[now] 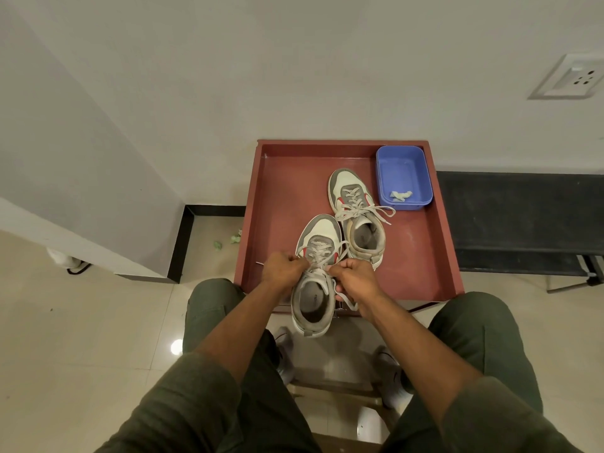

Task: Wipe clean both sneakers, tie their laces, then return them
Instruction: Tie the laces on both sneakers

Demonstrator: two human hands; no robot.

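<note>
Here, head view: insole printing in both sneakers is too small to read. The near sneaker (pixel 315 282), grey and white with red accents, overhangs the front edge of the red counter (pixel 281 191). Left hand (pixel 283 269) and right hand (pixel 354 274) fingers pinch its laces (pixel 318 253). The far sneaker (pixel 358 214) lies beside a blue tub (pixel 403 178), bow tied.

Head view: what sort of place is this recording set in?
Probably an indoor room corner at home or in an office: glossy beige floor tiles, plain white wall with a white wall socket, and a low red-brown tray table holding sneakers.
</note>
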